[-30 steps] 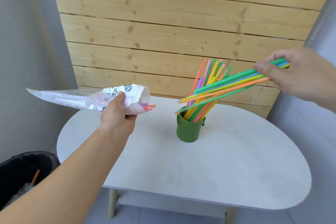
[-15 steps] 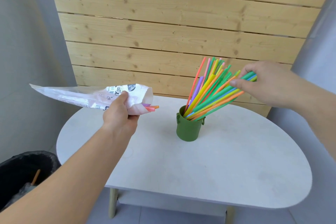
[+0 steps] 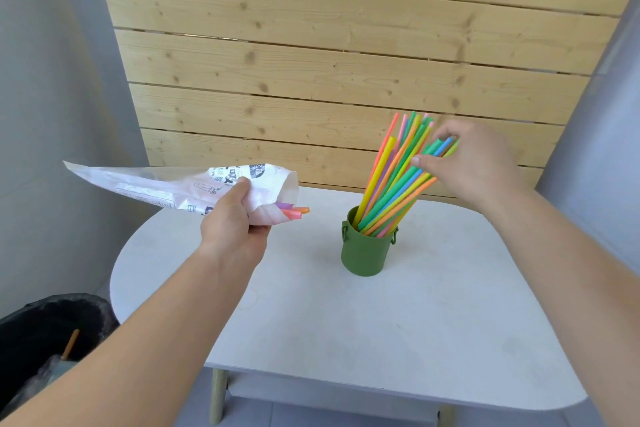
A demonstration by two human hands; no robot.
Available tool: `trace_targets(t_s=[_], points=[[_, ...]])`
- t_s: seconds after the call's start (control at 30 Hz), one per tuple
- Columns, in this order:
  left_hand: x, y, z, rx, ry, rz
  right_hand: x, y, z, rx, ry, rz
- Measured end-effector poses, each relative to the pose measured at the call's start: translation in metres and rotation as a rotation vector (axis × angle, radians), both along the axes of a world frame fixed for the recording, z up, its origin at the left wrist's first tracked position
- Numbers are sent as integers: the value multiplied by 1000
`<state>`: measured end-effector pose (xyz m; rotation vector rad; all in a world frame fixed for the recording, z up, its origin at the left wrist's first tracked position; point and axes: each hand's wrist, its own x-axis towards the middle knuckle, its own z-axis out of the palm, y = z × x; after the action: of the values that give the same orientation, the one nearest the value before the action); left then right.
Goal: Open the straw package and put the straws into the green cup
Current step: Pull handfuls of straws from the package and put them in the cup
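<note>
A green cup (image 3: 366,253) stands on the white table (image 3: 381,322), right of centre, with several coloured straws (image 3: 391,177) leaning in it. My right hand (image 3: 474,163) is at the upper ends of a bundle of straws whose lower ends sit in the cup; thumb and fingers pinch those tips. My left hand (image 3: 232,222) grips the white printed straw package (image 3: 180,187) above the table's left side, mouth turned toward the cup. A few orange, pink and purple straw ends (image 3: 294,212) stick out of the package mouth.
A black bin (image 3: 45,333) with a bag liner stands on the floor at lower left, beside the table. A wooden slat panel (image 3: 329,62) rises behind the table. Grey walls close both sides.
My right hand has swung down and left with its bundle, and the straws' lower ends have dropped into the cup and stand steeper. The left hand and package have barely moved.
</note>
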<state>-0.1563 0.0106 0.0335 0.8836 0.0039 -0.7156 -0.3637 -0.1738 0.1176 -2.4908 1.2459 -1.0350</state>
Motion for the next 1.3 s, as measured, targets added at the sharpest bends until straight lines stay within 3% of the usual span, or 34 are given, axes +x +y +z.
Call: trace_targets(t_s=[0.23, 0.5, 0.63, 0.93, 1.03, 1.1, 1.2, 1.3], points=[[-2, -1, 0, 18, -17, -17, 3, 7, -19, -125, -149, 7], [-4, -1, 3, 10, 5, -15, 2, 4, -18, -66, -14, 49], [-4, 1, 4, 5, -8, -28, -5, 8, -7, -90, -80, 47], [-8, 6, 11, -42, -41, -55, -5, 43, 13, -499, -262, 60], [-14, 8, 18, -90, -48, -66, 0, 71, 7, -592, -362, 241], [-19, 8, 22, -122, -76, -77, 10, 92, -8, -384, -351, 382], [-29, 9, 29, -121, -119, -89, 28, 117, -36, 197, -265, 416], [-39, 7, 35, -88, -147, -92, 42, 125, -54, 756, -391, 357]])
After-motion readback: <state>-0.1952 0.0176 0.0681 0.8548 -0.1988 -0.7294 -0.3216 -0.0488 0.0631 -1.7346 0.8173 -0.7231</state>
